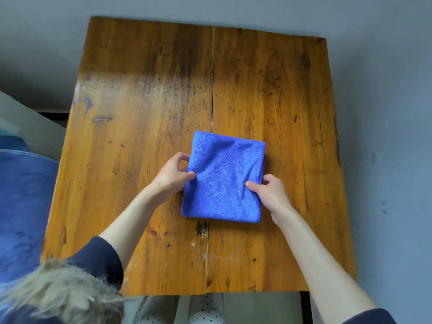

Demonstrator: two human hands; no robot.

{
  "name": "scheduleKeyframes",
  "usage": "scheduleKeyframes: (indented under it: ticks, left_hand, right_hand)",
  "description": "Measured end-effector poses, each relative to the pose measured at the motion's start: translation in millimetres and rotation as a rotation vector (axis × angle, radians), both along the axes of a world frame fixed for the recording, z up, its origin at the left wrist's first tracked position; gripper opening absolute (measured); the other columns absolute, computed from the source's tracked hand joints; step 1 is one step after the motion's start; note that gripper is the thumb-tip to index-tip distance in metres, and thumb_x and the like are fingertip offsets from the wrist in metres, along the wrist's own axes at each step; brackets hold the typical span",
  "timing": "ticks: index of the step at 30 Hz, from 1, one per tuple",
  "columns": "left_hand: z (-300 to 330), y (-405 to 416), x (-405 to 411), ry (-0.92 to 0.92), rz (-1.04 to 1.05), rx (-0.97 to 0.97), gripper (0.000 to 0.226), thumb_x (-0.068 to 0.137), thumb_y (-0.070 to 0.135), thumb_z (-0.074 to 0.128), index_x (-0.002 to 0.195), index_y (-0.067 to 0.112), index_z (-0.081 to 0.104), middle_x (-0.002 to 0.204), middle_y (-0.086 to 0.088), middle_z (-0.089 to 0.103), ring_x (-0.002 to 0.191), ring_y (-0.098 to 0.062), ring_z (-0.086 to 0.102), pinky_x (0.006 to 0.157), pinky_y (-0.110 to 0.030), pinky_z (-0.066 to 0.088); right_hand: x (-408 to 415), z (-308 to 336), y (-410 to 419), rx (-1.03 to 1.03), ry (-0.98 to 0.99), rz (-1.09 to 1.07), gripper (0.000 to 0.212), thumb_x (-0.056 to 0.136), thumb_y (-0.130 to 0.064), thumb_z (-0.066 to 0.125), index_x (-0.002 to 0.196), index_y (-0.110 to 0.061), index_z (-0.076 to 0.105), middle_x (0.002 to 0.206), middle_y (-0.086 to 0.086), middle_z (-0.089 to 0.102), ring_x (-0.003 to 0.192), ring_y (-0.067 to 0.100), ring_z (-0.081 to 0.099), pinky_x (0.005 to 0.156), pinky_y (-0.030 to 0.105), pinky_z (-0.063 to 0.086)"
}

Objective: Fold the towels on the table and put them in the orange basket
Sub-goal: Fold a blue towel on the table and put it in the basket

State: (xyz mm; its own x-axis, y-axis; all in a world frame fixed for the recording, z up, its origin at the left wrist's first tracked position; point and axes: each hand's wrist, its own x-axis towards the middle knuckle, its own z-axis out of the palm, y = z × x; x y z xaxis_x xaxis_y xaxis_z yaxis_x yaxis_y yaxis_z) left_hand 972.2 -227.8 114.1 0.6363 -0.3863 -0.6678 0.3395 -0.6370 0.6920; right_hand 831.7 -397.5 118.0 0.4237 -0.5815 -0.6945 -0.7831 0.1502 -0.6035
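Pinching folded blue towel w/ both hands, left hand & right hand, on wood table; blue fabric nearby.

Worn wooden table, folded blue towel lying on it

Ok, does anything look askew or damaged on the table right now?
Nothing serious. The folded blue microfibre towel lies slightly skewed, gripped by the left hand and right hand. The worn wooden table shows stains.
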Motion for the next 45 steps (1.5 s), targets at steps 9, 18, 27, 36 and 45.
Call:
scheduleKeyframes:
  ticks: [9, 18, 27, 36, 45]
  left_hand:
    - [41.4, 80.9, -38.8, 0.259, 0.241, -0.126, 0.025, 0.089, 0.005, 0.053, 0.099, 0.028, 0.056, 0.082, 0.0, 0.061, 0.063, -0.013, 0.059, 0.051, -0.029, 0.046]
    - [133.7, 242.6, -68.9, 0.163, 0.65, -0.259, 0.031, 0.088, -0.001, 0.052, 0.109, 0.023, 0.055, 0.097, -0.004, 0.059, 0.078, -0.017, 0.054, 0.066, -0.033, 0.051]
    - [193.1, 450.3, -139.2, -0.074, 0.988, -0.308, 0.034, 0.089, 0.0, 0.053, 0.117, 0.019, 0.05, 0.103, -0.005, 0.057, 0.07, -0.01, 0.06, 0.053, -0.026, 0.049]
    - [202.1, 638.9, -223.5, -0.135, 1.293, -0.253, 0.032, 0.09, 0.0, 0.053, 0.109, 0.024, 0.045, 0.109, -0.01, 0.057, 0.07, -0.02, 0.058, 0.051, -0.027, 0.046]
    - [159.5, 740.6, -212.7, -0.052, 1.477, -0.213, 0.034, 0.089, 0.005, 0.053, 0.113, 0.026, 0.042, 0.099, -0.005, 0.061, 0.072, -0.019, 0.062, 0.054, -0.028, 0.048]
  right_hand:
    - [3.1, 46.3, 19.3, 0.36, -0.038, 0.182, 0.017, 0.091, -0.018, 0.057, 0.108, -0.019, 0.058, 0.099, -0.001, 0.069, 0.086, 0.013, 0.066, 0.065, 0.031, 0.052]
    - [55.6, 127.4, 157.8, 0.451, -0.151, 0.557, 0.014, 0.089, -0.015, 0.06, 0.102, -0.018, 0.057, 0.094, -0.002, 0.066, 0.078, 0.012, 0.061, 0.067, 0.031, 0.05]
    - [80.0, 189.3, 372.1, 0.45, -0.239, 0.945, 0.011, 0.085, -0.016, 0.061, 0.095, -0.021, 0.06, 0.087, -0.002, 0.068, 0.07, 0.012, 0.061, 0.062, 0.028, 0.049]
    - [62.7, 190.9, 607.2, 0.451, -0.17, 1.216, 0.013, 0.086, -0.011, 0.057, 0.097, -0.018, 0.061, 0.081, 0.0, 0.071, 0.064, 0.013, 0.064, 0.061, 0.027, 0.052]
    - [100.6, 168.6, 743.4, 0.41, -0.079, 1.379, 0.015, 0.088, -0.012, 0.059, 0.102, -0.016, 0.06, 0.083, 0.002, 0.067, 0.062, 0.013, 0.06, 0.055, 0.024, 0.05]
